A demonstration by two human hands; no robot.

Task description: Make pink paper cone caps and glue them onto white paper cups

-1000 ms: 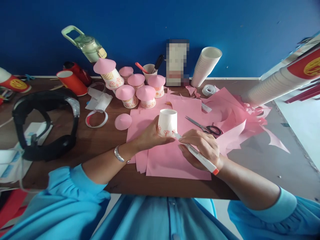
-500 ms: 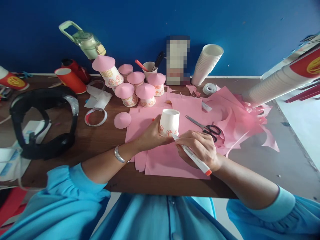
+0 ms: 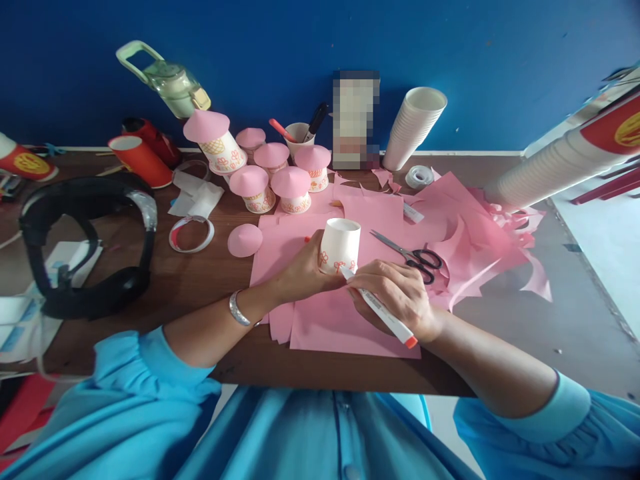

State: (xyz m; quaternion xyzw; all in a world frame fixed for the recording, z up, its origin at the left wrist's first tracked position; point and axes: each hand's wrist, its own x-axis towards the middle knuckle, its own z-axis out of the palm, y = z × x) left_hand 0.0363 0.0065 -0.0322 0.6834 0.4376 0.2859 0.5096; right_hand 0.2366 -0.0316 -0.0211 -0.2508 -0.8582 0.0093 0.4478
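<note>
My left hand (image 3: 306,270) is closed around the left side of a white paper cup (image 3: 341,241) with red flowers drawn along its lower part. In my right hand (image 3: 400,293) is a white marker (image 3: 385,317) with an orange end, its tip at the cup's lower edge among the flowers. Beneath both hands lie pink paper sheets (image 3: 350,327). Scissors (image 3: 407,253) with black handles rest on the paper just beyond my right hand. A pink paper cone (image 3: 245,240) sits left of the sheets.
Several decorated cups with pink cone tops (image 3: 291,190) stand behind. Pink scraps (image 3: 465,247) pile up at right, near a tall stack of white cups (image 3: 415,130). A tape roll (image 3: 191,235) and a black headband-like device (image 3: 90,247) lie at left; a blue wall (image 3: 280,60) rises behind.
The marker and my right hand have shifted slightly left along the cup's lower edge. The cup has tilted or turned a little; my left hand stays around it.
</note>
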